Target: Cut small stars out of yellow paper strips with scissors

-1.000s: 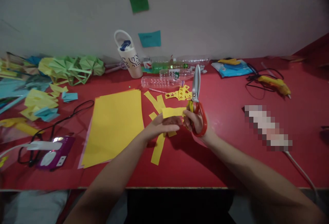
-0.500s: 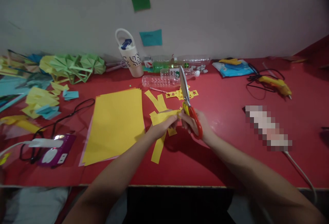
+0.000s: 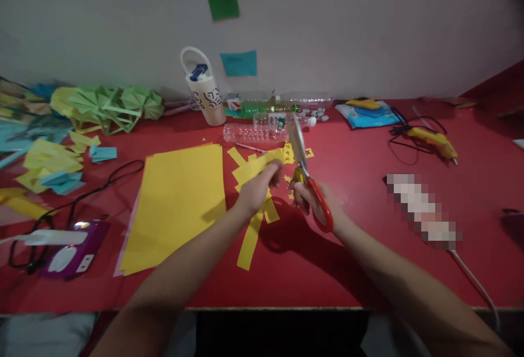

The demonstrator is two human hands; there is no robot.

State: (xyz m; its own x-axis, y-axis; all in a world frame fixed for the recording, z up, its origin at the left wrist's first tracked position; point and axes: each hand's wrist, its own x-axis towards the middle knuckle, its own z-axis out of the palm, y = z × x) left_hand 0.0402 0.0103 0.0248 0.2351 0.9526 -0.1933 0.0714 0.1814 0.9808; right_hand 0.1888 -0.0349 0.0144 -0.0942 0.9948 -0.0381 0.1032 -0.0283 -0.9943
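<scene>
My left hand (image 3: 262, 184) pinches a yellow paper strip (image 3: 258, 162) between thumb and fingers, above other yellow strips (image 3: 248, 248) scattered on the red table. To its right, my right hand (image 3: 303, 198) is closed around a pair of scissors (image 3: 321, 208) with red and yellow handles. Their blades point up and away from me, and appear apart from the strip. Small yellow cut-out stars (image 3: 287, 179) lie between my hands. Just beyond are yellow pieces with star-shaped holes (image 3: 289, 153), partly covered by the blades.
A stack of yellow paper (image 3: 176, 204) lies left of my hands. Clear plastic bottles (image 3: 254, 132) and a white tumbler (image 3: 210, 103) stand along the wall. A yellow glue gun (image 3: 432, 143) rests at right; a purple power strip (image 3: 77, 248) with cables sits at left.
My hands have moved apart. The left one has lifted the strip away from the scissors, up and slightly left; the right has drawn a little down and right with the scissors.
</scene>
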